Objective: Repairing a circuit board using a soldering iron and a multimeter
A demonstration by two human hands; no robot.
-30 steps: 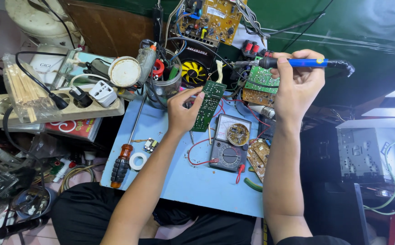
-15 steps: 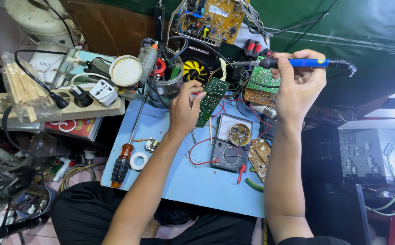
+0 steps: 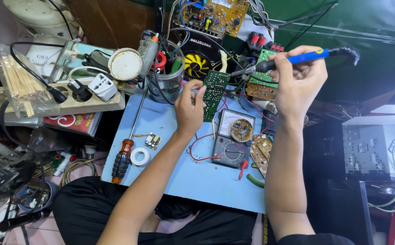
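Over the blue table (image 3: 179, 181), at about twelve o'clock from my lap, I am holding a small green circuit board (image 3: 214, 93) upright in my left hand (image 3: 189, 109). My left grip is closing on the board's left long edge, thumb and fingertips pinching it so the flat face is turning toward the iron. My right hand (image 3: 299, 84) is wrapping fully around the blue handle of a soldering iron (image 3: 292, 59), and the metal tip is pointing toward nine o'clock, ending just beside the board's upper right corner; I cannot tell whether it is touching.

I am judging the board to be light, thin and stiff, with delicate parts and sharp solder points, so the bare edges look like the safest place to pinch, away from the components. The iron looks light too, and its handle is the only sensible place to hold, since the tip may be hot.

At six o'clock from the board, a meter (image 3: 233, 140) with its back off is lying flat on the table, red leads curling around it. At eight o'clock, a screwdriver (image 3: 126, 149) with an orange handle is lying beside a white tape roll (image 3: 140, 156). At ten o'clock, a power strip (image 3: 48, 104) is carrying several plugs.
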